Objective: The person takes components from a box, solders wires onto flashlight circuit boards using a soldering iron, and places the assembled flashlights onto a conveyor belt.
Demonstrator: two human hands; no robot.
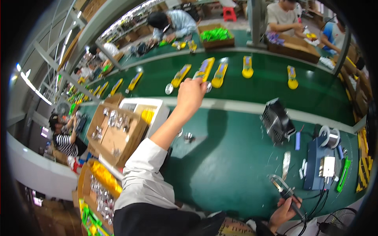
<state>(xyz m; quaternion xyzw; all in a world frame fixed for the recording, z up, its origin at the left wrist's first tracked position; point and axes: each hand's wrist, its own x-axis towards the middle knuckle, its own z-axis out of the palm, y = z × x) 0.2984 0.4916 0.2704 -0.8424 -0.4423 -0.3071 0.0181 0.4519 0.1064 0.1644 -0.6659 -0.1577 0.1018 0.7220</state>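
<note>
My left hand reaches out over the green conveyor belt. Its fingers are closed on the near end of a yellow flat part that carries a purple piece; a silver disc shows beside the fingertips. Similar yellow parts lie on either side, one at the left and one at the right. Low at the right, my right hand is wrapped round the dark handle of a soldering iron with a curved metal piece at its front. Cables run from the iron toward a blue soldering station.
A black fan stands on the green bench near the belt. A solder wire spool sits by the station. Cardboard boxes of metal parts crowd my left arm. Co-workers sit across the belt, near a box of green parts.
</note>
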